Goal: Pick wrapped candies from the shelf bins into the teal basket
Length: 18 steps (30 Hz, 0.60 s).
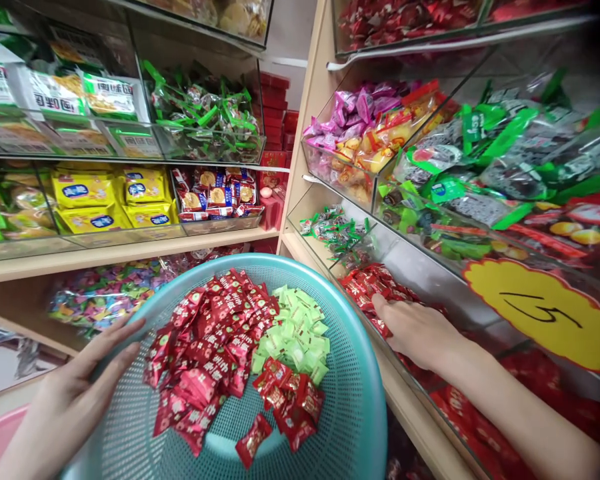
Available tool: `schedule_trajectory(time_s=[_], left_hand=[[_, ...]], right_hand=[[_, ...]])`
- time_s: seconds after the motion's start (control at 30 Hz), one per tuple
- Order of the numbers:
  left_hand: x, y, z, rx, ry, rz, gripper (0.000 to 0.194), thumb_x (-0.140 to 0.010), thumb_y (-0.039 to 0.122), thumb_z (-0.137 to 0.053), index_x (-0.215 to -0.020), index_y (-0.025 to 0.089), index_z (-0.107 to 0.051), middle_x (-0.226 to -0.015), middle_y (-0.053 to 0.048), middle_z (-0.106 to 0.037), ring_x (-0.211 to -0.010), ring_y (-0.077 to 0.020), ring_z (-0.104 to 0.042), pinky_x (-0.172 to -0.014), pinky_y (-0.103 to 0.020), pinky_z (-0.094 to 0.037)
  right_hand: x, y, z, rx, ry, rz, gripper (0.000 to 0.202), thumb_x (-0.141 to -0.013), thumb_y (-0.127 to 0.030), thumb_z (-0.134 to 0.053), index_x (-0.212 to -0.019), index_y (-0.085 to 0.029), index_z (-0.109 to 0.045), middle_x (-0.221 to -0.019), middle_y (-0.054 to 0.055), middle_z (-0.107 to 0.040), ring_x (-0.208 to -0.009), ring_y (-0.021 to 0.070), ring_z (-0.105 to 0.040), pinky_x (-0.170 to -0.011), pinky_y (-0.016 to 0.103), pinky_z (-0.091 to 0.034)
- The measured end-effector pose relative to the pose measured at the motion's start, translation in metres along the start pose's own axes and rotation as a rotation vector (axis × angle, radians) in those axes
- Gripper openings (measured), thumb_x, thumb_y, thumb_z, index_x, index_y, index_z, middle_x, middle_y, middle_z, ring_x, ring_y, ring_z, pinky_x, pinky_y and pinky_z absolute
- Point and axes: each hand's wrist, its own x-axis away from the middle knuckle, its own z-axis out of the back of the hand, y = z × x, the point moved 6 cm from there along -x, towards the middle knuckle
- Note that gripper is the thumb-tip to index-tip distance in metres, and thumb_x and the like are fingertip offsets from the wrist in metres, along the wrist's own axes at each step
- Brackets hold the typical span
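A teal plastic basket (353,333) with mesh sides sits in front of me. My left hand (75,387) grips its left rim, the fingers stretched over the edge. Inside are a large heap of dark red and pink candy packets (215,340), a pile of pale green packets (297,333) and several bright red candies (293,400). To the right, my right hand (415,330) reaches into a clear shelf bin, its fingers curled down onto red-wrapped candies (367,283). The fingertips are partly hidden among the wrappers.
Clear bins line the shelves, holding yellow snack packs (100,200), green-and-clear packets (510,147) and purple candies (355,110). A yellow price tag (545,317) marked 15 hangs at right. A wooden post (305,100) stands between the shelves. A pink container (0,437) is at lower left.
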Motion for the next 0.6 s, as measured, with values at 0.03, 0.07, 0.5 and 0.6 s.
schedule_trajectory(time_s=[0.03, 0.07, 0.5, 0.6], left_hand=[[0.0, 0.0, 0.0, 0.037, -0.042, 0.004, 0.051, -0.072, 0.058, -0.043, -0.114, 0.033, -0.056, -0.126, 0.006, -0.054, -0.113, -0.0196, -0.05, -0.096, -0.033, -0.038], [0.0, 0.0, -0.001, 0.07, -0.077, 0.014, 0.051, -0.072, 0.057, -0.044, -0.115, 0.032, -0.055, -0.128, 0.005, -0.052, -0.115, -0.0207, -0.048, -0.098, -0.036, -0.035], [0.001, 0.005, 0.0, 0.117, -0.098, 0.042, 0.053, -0.07, 0.058, -0.045, -0.115, 0.032, -0.055, -0.127, 0.005, -0.053, -0.119, -0.02, -0.045, -0.103, -0.036, -0.028], [0.001, 0.006, 0.001, 0.118, -0.094, 0.042, 0.054, -0.07, 0.058, -0.045, -0.115, 0.031, -0.055, -0.127, 0.004, -0.053, -0.119, -0.0205, -0.044, -0.103, -0.037, -0.028]], right_hand=[[0.0, 0.001, 0.0, 0.001, 0.006, -0.008, 0.042, -0.072, -0.008, -0.05, -0.113, -0.013, -0.044, -0.097, 0.015, -0.064, -0.092, 0.0246, -0.06, -0.066, 0.03, -0.04], [0.0, 0.002, -0.001, 0.005, 0.005, -0.013, 0.043, -0.072, -0.008, -0.049, -0.114, -0.014, -0.043, -0.097, 0.015, -0.064, -0.091, 0.0243, -0.06, -0.066, 0.029, -0.039], [-0.003, 0.002, -0.002, 0.065, -0.037, -0.006, 0.046, -0.075, -0.008, -0.044, -0.12, -0.011, -0.039, -0.1, 0.014, -0.064, -0.094, 0.026, -0.06, -0.064, 0.031, -0.038], [0.005, 0.011, 0.005, 0.077, -0.001, -0.014, 0.04, -0.076, -0.011, -0.046, -0.115, -0.014, -0.042, -0.097, 0.012, -0.064, -0.092, 0.0261, -0.059, -0.063, 0.031, -0.037]])
